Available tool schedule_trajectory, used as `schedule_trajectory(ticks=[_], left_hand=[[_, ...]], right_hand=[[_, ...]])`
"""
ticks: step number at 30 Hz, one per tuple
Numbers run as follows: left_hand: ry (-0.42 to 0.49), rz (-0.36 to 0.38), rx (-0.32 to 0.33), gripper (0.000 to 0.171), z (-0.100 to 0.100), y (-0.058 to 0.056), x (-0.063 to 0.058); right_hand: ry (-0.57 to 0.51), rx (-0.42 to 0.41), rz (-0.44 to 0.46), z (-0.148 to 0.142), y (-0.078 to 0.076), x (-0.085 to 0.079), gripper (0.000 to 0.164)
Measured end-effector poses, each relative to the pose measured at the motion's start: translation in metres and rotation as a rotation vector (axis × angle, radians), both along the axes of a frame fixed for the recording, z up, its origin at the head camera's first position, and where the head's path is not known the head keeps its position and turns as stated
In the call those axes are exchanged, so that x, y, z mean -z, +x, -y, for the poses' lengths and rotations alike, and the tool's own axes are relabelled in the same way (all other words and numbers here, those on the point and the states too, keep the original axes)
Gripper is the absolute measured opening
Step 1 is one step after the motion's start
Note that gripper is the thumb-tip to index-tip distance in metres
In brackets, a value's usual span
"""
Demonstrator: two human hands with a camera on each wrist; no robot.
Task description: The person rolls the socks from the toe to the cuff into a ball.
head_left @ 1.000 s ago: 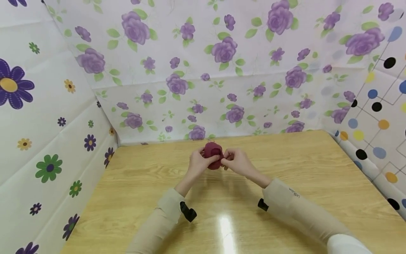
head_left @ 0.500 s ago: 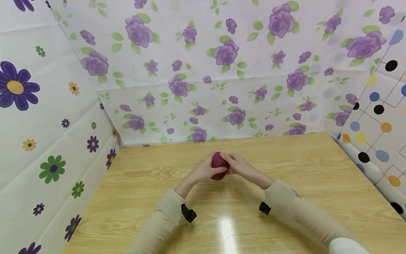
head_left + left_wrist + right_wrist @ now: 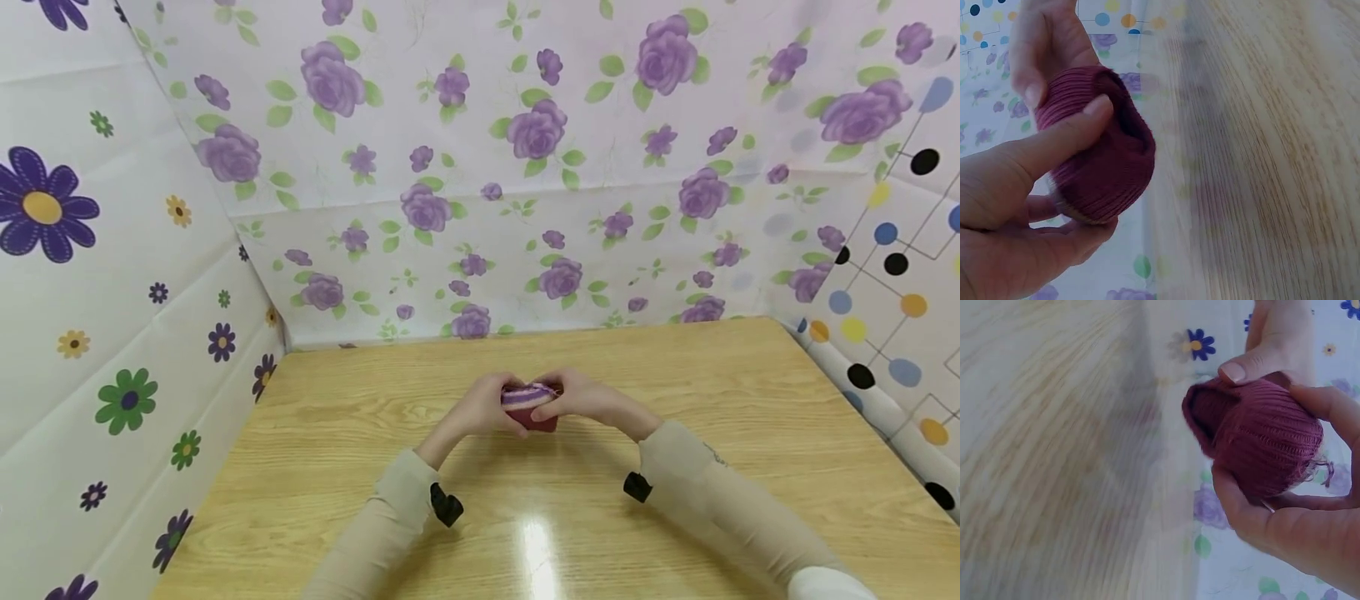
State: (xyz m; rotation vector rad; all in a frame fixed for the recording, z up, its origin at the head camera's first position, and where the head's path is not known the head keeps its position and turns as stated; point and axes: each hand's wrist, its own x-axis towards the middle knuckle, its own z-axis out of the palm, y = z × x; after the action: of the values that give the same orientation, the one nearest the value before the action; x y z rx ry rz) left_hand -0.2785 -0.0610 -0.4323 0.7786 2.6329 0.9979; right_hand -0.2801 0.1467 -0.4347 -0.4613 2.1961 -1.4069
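Both hands hold a rolled-up maroon sock (image 3: 542, 418) above the middle of the table. The ribbed knit forms a rounded bundle with a dark fold opening, clear in the left wrist view (image 3: 1107, 169). A purple-and-white striped edge with loose threads shows along its top in the head view. My left hand (image 3: 483, 407) grips the left end, thumb laid over the ribbing by the opening and fingers underneath. My right hand (image 3: 588, 397) grips the other end between thumb and fingers; in the right wrist view, threads dangle from the sock (image 3: 1272, 437) near that palm.
The wooden table (image 3: 360, 400) extends around the hands. A rose-patterned sheet (image 3: 420, 275) hangs behind its far edge, with a daisy-patterned sheet (image 3: 142, 333) at left and a dotted one (image 3: 885, 300) at right. Small black devices (image 3: 447, 505) are strapped at both wrists.
The sock has moved slightly right and closer to the body and been turned, so its striped edge now faces up. Both hands have shifted their grip around it.
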Motion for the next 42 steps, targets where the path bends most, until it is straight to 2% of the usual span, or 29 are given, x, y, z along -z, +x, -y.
schedule_trajectory(ticks=[4,7,9,13,17,20,23,26,33,37,39,42], left_hand=[[-0.012,-0.084,0.044,0.066,-0.002,-0.001,0.004],[-0.028,-0.124,0.063,0.066,-0.005,-0.001,0.008],[-0.030,-0.132,0.061,0.067,-0.007,-0.001,0.010],[-0.033,-0.158,0.028,0.070,-0.013,-0.001,0.011],[-0.032,-0.177,-0.092,0.072,-0.019,0.000,0.012],[-0.016,-0.144,-0.214,0.065,-0.024,0.002,0.015],[0.008,-0.116,-0.268,0.050,-0.030,0.002,0.019],[0.062,-0.071,-0.273,0.038,-0.037,0.002,0.021],[0.204,0.094,-0.304,0.035,-0.051,0.005,0.021],[0.245,0.116,-0.308,0.032,-0.055,0.004,0.023],[0.261,0.124,-0.301,0.032,-0.056,0.002,0.025],[0.265,0.145,-0.277,0.030,-0.058,0.001,0.027]], right_hand=[[0.078,0.004,-0.097,-0.001,0.002,0.006,0.065],[0.096,0.019,-0.110,-0.001,0.004,0.010,0.067],[0.087,0.030,-0.085,-0.002,0.005,0.012,0.065],[0.049,0.053,-0.016,-0.004,0.006,0.012,0.060],[0.057,0.113,-0.012,-0.004,0.005,0.012,0.064],[0.073,0.165,-0.019,-0.005,0.005,0.013,0.076],[0.057,0.193,-0.003,-0.004,0.006,0.013,0.089],[0.054,0.221,-0.001,-0.004,0.007,0.014,0.095],[0.114,0.314,-0.076,-0.008,0.006,0.019,0.089],[0.088,0.314,-0.087,-0.012,0.005,0.023,0.081],[0.078,0.296,-0.086,-0.014,0.004,0.025,0.072],[0.108,0.289,-0.088,-0.017,0.003,0.027,0.063]])
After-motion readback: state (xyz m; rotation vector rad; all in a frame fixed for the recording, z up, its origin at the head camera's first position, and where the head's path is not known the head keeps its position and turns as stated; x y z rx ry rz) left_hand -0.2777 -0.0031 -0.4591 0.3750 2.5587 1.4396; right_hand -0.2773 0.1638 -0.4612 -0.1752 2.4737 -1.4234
